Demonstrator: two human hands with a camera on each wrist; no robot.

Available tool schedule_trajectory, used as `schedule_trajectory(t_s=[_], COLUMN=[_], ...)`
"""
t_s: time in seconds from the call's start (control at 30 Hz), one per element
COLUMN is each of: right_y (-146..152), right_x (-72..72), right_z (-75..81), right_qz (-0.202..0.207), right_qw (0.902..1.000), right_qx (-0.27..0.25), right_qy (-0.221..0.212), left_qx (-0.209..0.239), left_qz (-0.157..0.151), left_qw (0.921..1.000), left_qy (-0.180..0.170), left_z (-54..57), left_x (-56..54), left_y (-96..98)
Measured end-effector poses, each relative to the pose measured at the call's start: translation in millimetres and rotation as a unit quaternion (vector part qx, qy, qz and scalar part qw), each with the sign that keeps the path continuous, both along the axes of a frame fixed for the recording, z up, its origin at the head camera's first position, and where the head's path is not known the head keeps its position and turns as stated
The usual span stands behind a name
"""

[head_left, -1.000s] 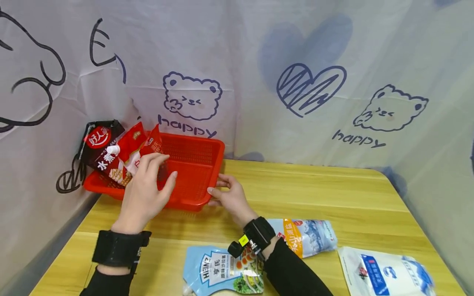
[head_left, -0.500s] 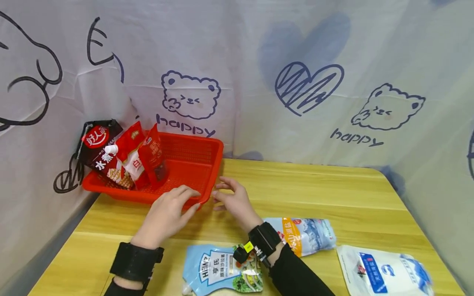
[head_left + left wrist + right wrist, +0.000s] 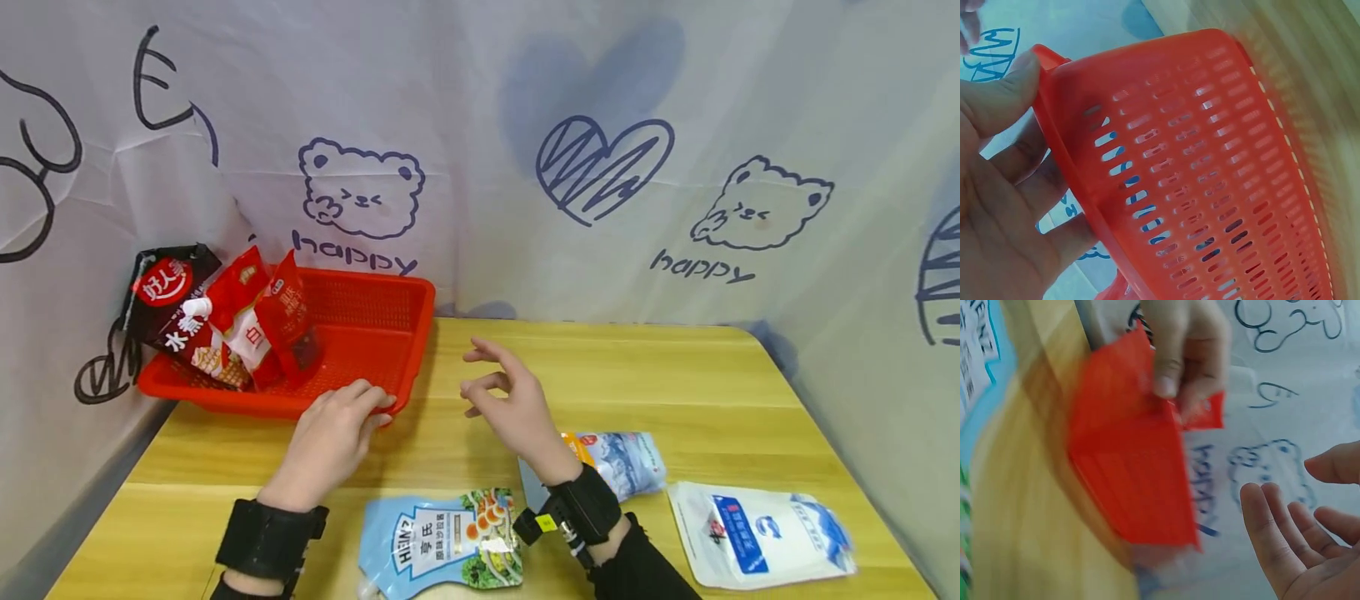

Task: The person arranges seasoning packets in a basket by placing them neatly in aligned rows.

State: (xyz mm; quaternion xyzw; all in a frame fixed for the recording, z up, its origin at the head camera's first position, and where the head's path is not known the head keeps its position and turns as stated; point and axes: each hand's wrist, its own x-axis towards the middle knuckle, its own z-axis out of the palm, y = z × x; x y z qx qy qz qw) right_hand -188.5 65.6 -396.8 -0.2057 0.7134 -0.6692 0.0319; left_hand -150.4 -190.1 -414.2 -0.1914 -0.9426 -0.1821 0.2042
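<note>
At the front right corner of the red plastic basket (image 3: 367,350), my left hand (image 3: 326,442) grips the rim. The left wrist view shows its thumb (image 3: 1013,90) on one side of the rim and fingers curled on the other, against the slotted wall (image 3: 1179,137). My right hand (image 3: 517,412) hovers over the table just right of the basket, holding nothing, its fingers spread in the right wrist view. Inside the basket's left part lean a black-and-red food pouch (image 3: 168,287), a red-and-white pouch (image 3: 247,333) and a red packet (image 3: 287,312).
A light blue Heinz salad dressing pouch (image 3: 442,546) lies at the table's front. Behind my right wrist lies a blue-and-orange salt bag (image 3: 626,467), partly hidden. A white-and-blue packet (image 3: 772,533) lies farther right. A printed cloth (image 3: 480,233) stands behind the wooden table (image 3: 675,375).
My left hand has come from above the pouches down to the basket's front right corner and taken hold of the rim. My right hand has left the basket's right side and moved right.
</note>
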Motion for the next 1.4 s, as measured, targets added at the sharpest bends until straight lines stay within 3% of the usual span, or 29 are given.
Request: schedule_trajectory(t_s=[0.17, 0.3, 0.43, 0.63, 0.83, 1.13, 1.4], right_y=[31, 59, 87, 122, 146, 166, 174], right_x=[7.8, 18.5, 28.8, 39.2, 42.7, 46.2, 48.6], right_z=[19.6, 26.4, 26.3, 18.4, -0.4, -29.9, -52.2], right_qz=[-0.035, -0.078, -0.101, -0.108, -0.093, -0.036, -0.043], right_qw=[0.9908, 0.9673, 0.9447, 0.9224, 0.8945, 0.8594, 0.8191], right_qx=[0.053, 0.131, 0.198, 0.282, 0.369, 0.478, 0.553], right_qy=[0.12, 0.203, 0.24, 0.241, 0.235, 0.179, 0.147], left_qx=[-0.001, 0.002, 0.004, 0.007, 0.01, 0.022, 0.031], left_qz=[0.008, 0.012, 0.013, 0.014, 0.012, 0.006, -0.001], left_qw=[0.9999, 0.9994, 0.999, 0.9983, 0.9966, 0.9928, 0.9865], left_qy=[-0.012, -0.032, -0.042, -0.055, -0.081, -0.117, -0.161], left_z=[4.5, 6.6, 9.7, 14.9, 19.0, 27.8, 34.3], left_x=[0.2, 2.9, 5.0, 4.2, 0.1, -4.1, -9.2], left_y=[1.3, 1.8, 2.0, 0.3, -2.5, 0.7, 9.6])
